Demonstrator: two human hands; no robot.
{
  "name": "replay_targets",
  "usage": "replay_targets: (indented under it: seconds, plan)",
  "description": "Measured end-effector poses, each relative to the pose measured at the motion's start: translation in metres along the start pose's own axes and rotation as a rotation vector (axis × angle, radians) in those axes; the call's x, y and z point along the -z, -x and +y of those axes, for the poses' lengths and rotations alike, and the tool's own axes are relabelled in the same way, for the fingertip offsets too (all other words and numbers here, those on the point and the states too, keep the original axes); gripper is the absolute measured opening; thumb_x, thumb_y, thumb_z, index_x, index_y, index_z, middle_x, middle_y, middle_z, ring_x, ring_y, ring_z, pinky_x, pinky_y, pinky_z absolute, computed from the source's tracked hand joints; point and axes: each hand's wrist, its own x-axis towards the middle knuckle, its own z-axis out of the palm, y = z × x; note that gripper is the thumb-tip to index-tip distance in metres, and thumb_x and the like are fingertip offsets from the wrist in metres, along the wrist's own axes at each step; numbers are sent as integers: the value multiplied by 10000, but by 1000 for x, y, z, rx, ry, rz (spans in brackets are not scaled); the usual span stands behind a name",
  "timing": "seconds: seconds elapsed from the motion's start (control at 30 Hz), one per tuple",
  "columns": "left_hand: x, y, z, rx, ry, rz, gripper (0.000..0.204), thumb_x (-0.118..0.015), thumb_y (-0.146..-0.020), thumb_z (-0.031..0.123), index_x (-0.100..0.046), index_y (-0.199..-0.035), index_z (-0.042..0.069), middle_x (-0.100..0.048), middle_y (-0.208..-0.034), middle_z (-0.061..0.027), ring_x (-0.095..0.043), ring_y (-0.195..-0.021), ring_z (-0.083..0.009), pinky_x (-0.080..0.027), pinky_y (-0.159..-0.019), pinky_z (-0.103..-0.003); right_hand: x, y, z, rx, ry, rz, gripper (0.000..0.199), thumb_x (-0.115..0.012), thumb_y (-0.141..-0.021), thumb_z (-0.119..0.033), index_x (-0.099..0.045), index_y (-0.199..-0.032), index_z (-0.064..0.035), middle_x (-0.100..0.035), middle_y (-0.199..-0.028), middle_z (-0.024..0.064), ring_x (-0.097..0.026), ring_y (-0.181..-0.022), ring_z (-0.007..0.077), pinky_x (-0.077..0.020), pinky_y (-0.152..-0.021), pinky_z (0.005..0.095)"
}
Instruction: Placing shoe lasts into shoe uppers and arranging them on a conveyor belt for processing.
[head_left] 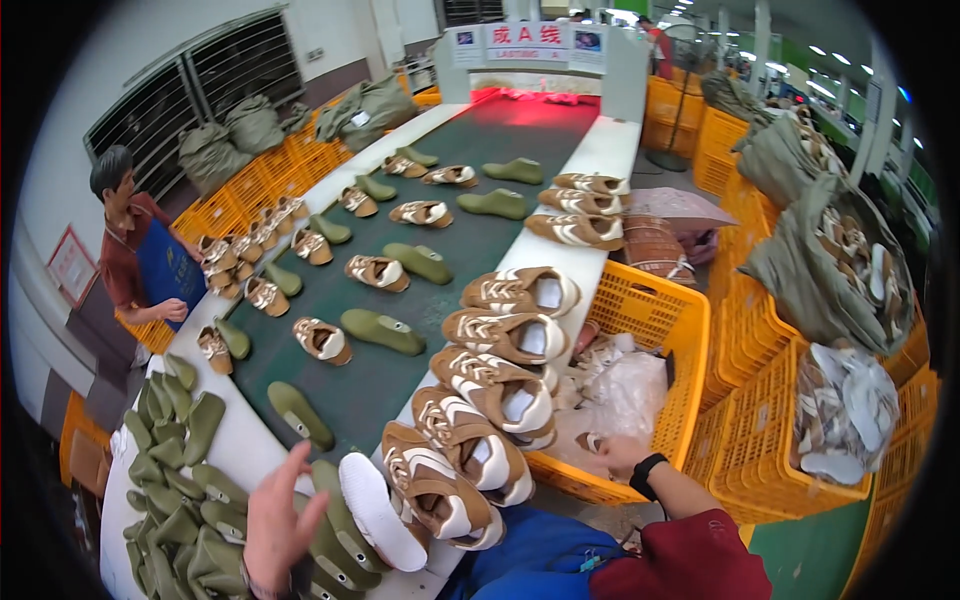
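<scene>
Left hand [278, 525], fingers spread, empty, hovers over green lasts [340, 545] at lower left; right hand [617, 452] reaches into the orange crate [672, 330], grip hidden. Step: picking an upper; next requires secure grasp.

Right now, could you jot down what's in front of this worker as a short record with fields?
place: a shoe line with a dark conveyor belt between white side ledges
on belt: brown-and-white shoes and green shoe lasts, spaced along it
right ledge: row of brown-and-white shoes
left hand: open, over a pile of green lasts, beside an upturned white sole
right hand: reaching into an orange crate of wrapped pieces; what the fingers grip is hidden
other person: a co-worker stands at the belt's left side
</scene>
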Motion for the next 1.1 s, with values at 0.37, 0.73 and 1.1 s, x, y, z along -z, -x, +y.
replay_targets:
  seconds: [0.37,0.73,1.1]
  plan:
    - [-89,79,68,133,888,-111,599,-602,-824,99,-345,-1359,20,-542,-1192,-133,-536,-1027,-212,-437,-865,-325,167,90,-176,480,-647,1111,154,-626,-777,-32,-599,-928,-15,-586,-827,25,-545,-740,94,-436,-680,227]
    - [-109,101,37,34,1591,201,686,-639,-798,319,-339,-1364,74,-432,-1302,-143,-456,-1165,-274,-406,-949,-400,66,111,-347,1640,-340,13,496,-585,-812,-163,-435,-1268,-38,-546,-917,124,-557,-807,307,-453,-675,383]
    - [-120,159,27,502,1808,506,644,-483,-849,255,-250,-1390,-5,-404,-1353,-162,-447,-1219,-287,-373,-1019,-396,45,103,-367,1277,-312,55,758,-706,-698,-253,-373,-1363,-107,-476,-1137,138,-573,-915,307,-500,-732,352]
